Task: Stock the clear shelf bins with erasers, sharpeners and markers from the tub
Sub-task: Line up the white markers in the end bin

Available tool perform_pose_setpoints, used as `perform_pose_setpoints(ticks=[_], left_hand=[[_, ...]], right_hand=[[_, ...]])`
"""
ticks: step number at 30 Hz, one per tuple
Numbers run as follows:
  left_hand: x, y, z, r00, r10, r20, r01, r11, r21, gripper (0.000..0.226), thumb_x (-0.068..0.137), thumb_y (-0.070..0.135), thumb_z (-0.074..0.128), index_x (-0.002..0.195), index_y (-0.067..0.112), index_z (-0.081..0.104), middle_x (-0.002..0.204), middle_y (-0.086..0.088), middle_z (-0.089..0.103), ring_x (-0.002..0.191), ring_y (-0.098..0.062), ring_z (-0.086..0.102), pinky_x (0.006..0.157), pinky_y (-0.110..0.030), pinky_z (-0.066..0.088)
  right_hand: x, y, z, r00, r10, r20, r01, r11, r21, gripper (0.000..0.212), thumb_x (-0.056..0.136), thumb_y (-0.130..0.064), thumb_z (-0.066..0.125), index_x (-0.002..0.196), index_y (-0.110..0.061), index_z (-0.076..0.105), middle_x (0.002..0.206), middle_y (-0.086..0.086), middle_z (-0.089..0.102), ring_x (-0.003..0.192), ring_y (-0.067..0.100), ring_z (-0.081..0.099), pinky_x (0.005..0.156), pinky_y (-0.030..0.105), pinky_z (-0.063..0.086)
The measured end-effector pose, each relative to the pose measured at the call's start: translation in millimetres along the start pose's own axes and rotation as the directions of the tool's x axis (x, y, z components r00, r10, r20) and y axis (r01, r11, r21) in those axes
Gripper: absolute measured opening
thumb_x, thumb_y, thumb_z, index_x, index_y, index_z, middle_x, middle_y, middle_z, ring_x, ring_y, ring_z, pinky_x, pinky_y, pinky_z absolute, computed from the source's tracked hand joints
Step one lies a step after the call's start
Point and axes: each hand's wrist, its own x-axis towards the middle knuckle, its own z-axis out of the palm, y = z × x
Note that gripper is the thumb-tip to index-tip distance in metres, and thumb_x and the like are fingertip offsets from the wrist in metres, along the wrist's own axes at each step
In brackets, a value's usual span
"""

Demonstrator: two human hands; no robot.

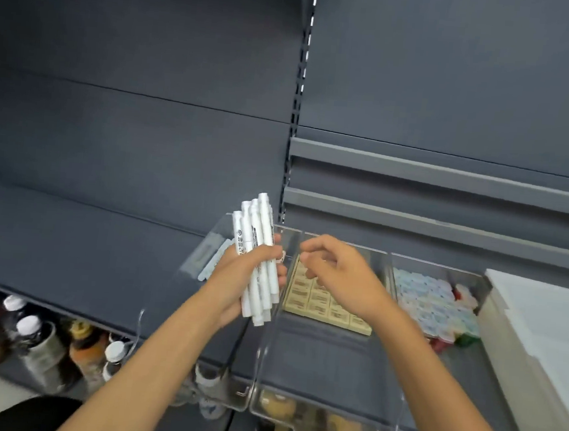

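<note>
- The left hand (236, 276) grips a bundle of white markers (256, 244); its fingers are curled around the middle of them, and the markers stand almost upright.
- This bundle is above the left clear bin (200, 252), at the back part of the shelf (67, 248).
- The right hand (336, 271) is just beside the markers, above the middle bin (315, 355). Its fingers are loosely curled and I see nothing in them.
- Beige erasers (323, 304) lie in rows at the back of the middle bin.
- Small coloured sharpeners (433, 304) fill the right bin (468, 375).
- The white tub (542, 323) stands at the right edge of the shelf.
</note>
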Motion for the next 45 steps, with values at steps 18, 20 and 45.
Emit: perform_pose_setpoints(ticks=[18,20,45], left_hand=[[31.1,-32.6,-89.5,0.987,-0.117,-0.106,0.104,0.988,-0.117,0.012,0.089,0.003,0.064,0.099,0.003,0.071,0.081,-0.015,0.071,0.076,-0.023,0.071,0.070,-0.031,0.061],[30.3,-38.6,-94.9,0.985,-0.122,-0.125,0.108,0.988,-0.115,0.012,0.088,0.002,0.065,0.097,0.004,0.072,0.083,-0.014,0.072,0.077,-0.021,0.072,0.072,-0.031,0.061],[26.0,-30.9,-105.8,0.959,-0.075,-0.273,0.068,0.997,-0.036,0.012,0.089,0.001,0.065,0.098,0.007,0.070,0.092,-0.011,0.076,0.088,-0.023,0.072,0.082,-0.035,0.059]], right_hand=[[71.1,20.8,108.4,0.974,0.061,0.219,-0.094,0.985,0.145,0.013,0.094,-0.030,0.060,0.089,-0.022,0.068,0.067,-0.001,0.067,0.055,0.003,0.057,0.056,0.019,0.046],[74.2,23.7,112.7,0.975,0.062,0.214,-0.089,0.989,0.121,0.013,0.092,-0.033,0.062,0.089,-0.022,0.069,0.070,-0.002,0.068,0.056,0.006,0.057,0.057,0.020,0.046],[76.3,12.2,114.6,0.953,0.125,0.275,-0.181,0.965,0.190,0.015,0.101,-0.024,0.050,0.102,-0.010,0.054,0.088,0.004,0.075,0.068,0.009,0.068,0.064,0.024,0.056]])
